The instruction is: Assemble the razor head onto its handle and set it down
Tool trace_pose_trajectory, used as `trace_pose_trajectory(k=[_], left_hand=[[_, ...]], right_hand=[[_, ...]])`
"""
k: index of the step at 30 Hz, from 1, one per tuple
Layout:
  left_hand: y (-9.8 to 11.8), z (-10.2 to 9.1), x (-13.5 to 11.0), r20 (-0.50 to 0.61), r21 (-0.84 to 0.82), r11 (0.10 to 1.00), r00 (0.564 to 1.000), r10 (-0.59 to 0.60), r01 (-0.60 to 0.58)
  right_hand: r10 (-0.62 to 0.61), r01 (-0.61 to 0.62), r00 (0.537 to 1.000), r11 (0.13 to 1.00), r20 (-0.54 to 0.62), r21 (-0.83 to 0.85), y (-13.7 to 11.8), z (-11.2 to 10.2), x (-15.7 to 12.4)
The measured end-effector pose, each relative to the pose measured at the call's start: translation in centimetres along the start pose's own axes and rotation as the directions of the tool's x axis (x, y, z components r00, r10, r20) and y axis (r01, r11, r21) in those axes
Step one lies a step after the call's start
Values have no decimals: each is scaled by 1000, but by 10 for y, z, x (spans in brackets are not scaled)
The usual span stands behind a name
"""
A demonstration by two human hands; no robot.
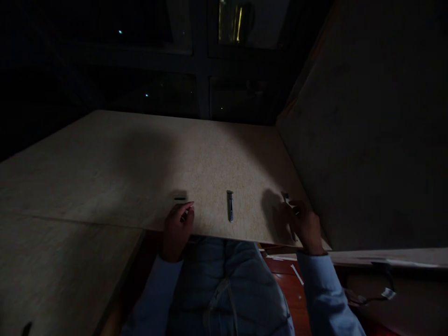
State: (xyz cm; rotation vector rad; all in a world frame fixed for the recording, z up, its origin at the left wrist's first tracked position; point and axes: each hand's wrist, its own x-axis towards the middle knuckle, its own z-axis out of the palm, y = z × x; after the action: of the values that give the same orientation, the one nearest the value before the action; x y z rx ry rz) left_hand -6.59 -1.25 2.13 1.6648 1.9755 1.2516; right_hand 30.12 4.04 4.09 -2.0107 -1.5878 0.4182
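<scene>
A large pale board [147,158] lies flat in front of me in dim light. My left hand [177,228] rests at its near edge with the fingers curled, the fingertips touching the board beside a small dark piece [179,198]. My right hand [305,225] is closed round a small metal fitting [285,197] near the board's right corner. A slim dark pen-like tool [230,206] lies on the board between both hands, untouched.
An upright panel [367,140] stands along the right side of the board. A second board [63,266] lies lower left. Reddish floor [283,273] with white scraps shows below, with a cable [383,291] at right. Dark windows are behind.
</scene>
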Motion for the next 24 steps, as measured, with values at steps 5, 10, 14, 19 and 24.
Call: trace_pose_trajectory(k=[5,10,14,19,24], left_hand=[[-42,-27,36,66,260,965,997,26,-43],[-65,-29,58,225,341,930,972,60,-136],[-69,-27,64,318,363,912,945,71,-190],[-65,-27,69,371,334,916,924,88,-221],[-61,-28,77,413,321,919,907,80,-227]], right_hand=[[-175,153,980,969,99,193,-32,15,-33],[-264,175,940,918,217,356,-59,46,-65],[-299,173,917,895,264,410,-61,63,-81],[-312,180,907,894,283,410,-61,69,-89],[-346,208,894,883,284,422,-69,72,-93]])
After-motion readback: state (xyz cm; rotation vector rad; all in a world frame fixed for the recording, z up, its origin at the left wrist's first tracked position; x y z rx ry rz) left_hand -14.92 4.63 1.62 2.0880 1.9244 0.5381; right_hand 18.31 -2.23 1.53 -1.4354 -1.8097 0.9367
